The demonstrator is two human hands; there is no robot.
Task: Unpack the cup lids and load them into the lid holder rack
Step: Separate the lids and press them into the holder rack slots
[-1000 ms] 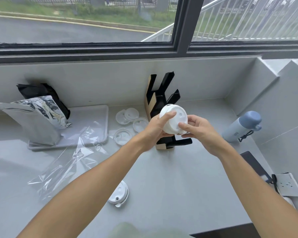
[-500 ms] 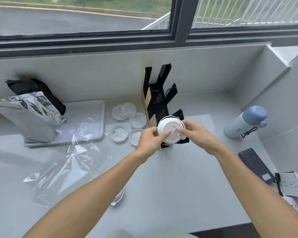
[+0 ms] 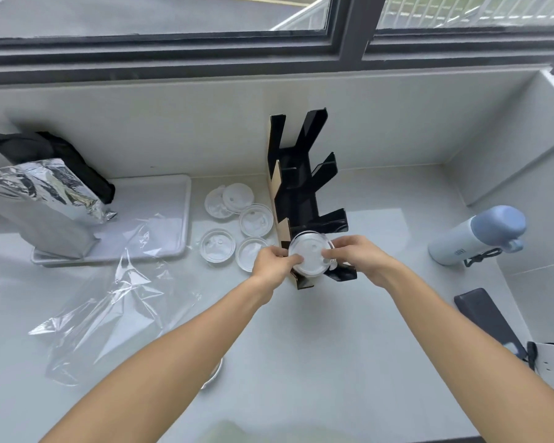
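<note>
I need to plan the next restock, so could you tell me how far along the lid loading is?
Done: the clear plastic wrapper lies opened on the counter. In hand: both hands, left hand and right hand, hold a white round lid stack at the black lid rack's lowest slot. Left: five loose clear lids beside the rack; upper slots look empty.

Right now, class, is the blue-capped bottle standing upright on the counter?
No, the bottle lies on its side on the counter, to the right of the black rack.
</note>
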